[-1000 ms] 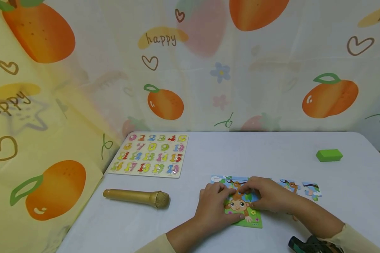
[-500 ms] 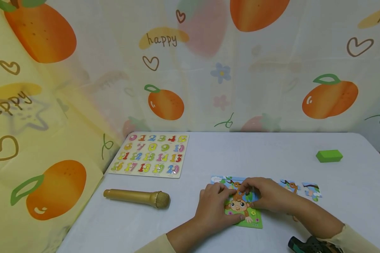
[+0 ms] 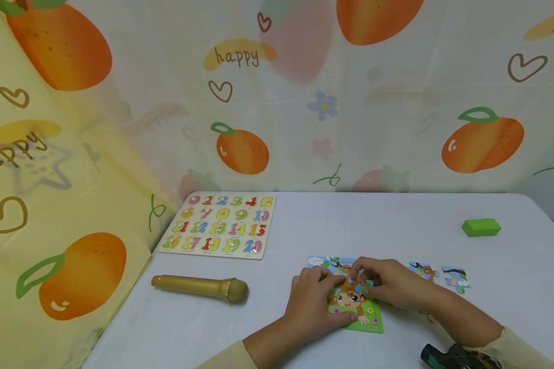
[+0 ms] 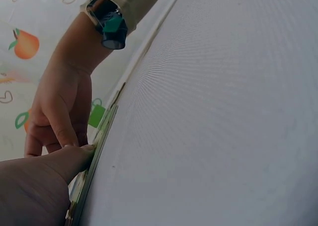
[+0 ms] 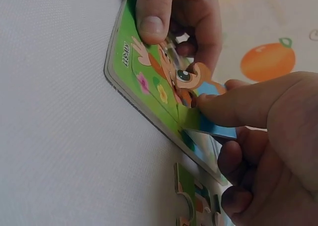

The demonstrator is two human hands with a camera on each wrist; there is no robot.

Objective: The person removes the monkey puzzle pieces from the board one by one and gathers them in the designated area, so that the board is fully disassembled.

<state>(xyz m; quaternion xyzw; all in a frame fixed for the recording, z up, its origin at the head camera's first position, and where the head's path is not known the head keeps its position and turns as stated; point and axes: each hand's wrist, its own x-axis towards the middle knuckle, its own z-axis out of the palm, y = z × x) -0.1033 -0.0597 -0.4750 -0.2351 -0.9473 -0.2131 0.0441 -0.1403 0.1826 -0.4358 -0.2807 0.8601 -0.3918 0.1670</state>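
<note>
A monkey jigsaw puzzle [image 3: 374, 324] lies flat on the table between my hands, part of it under my fingers. My left hand [image 3: 307, 302] rests on its left side, thumb on the green lower part and bent fingertips higher up on the picture. With thumb and fingers, my right hand [image 3: 394, 284] pinches a jigsaw piece [image 5: 189, 117] showing part of the monkey's face. That piece is tilted over the puzzle's right side, one edge raised above the tray. In the left wrist view, the left thumb [image 4: 74, 161] presses at the puzzle's edge.
Loose jigsaw pieces [image 3: 457, 279] lie right of the puzzle, one partly hidden below the right forearm. A gold microphone [image 3: 198, 288] and a number board [image 3: 221, 225] are at left. A green block [image 3: 481, 227] sits at back right, before a fruit-print curtain [image 3: 295, 133].
My right hand's thumb and fingers have shifted slightly up at the puzzle. The left hand stays in place.
</note>
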